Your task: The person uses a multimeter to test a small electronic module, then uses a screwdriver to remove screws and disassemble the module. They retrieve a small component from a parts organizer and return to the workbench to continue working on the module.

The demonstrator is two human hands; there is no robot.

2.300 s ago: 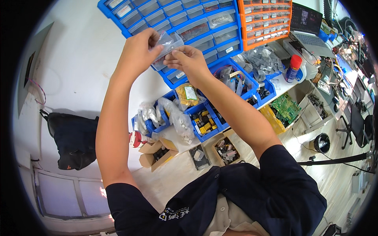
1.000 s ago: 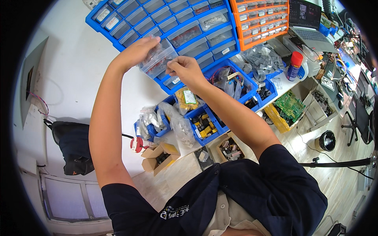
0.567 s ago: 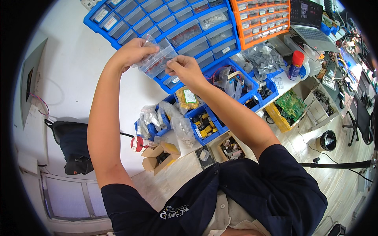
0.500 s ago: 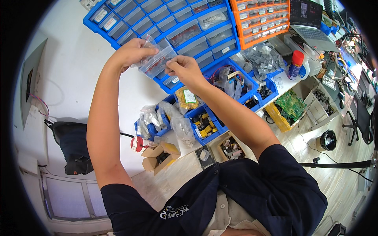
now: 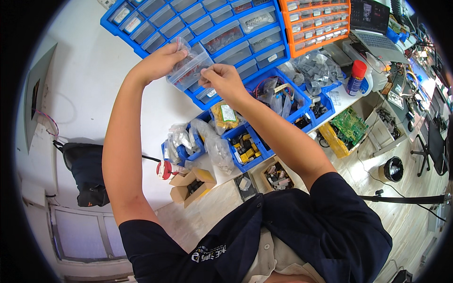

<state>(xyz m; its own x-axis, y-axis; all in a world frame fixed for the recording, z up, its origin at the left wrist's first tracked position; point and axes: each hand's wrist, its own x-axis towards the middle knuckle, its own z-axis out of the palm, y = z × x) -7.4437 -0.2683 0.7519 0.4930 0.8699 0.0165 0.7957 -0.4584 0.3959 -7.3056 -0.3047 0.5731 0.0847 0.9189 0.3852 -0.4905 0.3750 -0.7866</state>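
Both my hands are raised in front of the lower left part of a blue drawer cabinet (image 5: 283, 28). Between them is a clear plastic bag (image 5: 181, 84) with small red pieces showing through it. My left hand (image 5: 163, 62) is closed on its upper left side, thumb on top, where crumpled clear plastic sticks up past the fingers. At the right side, my right hand (image 5: 222, 81) pinches with thumb and forefinger at the bag's edge; the fingertips partly hide what they grip.
An orange drawer cabinet (image 5: 291, 35) and a laptop (image 5: 377, 40) stand at the far right. Below the cabinet are blue bins (image 5: 243, 166) of bagged parts. A red-capped spray can (image 5: 356, 78) is to the right. An open cardboard box (image 5: 178, 195) sits below the table edge.
My left hand has moved slightly up, and the bag looks spread flatter between the hands. My right hand stays almost in place, still pinching.
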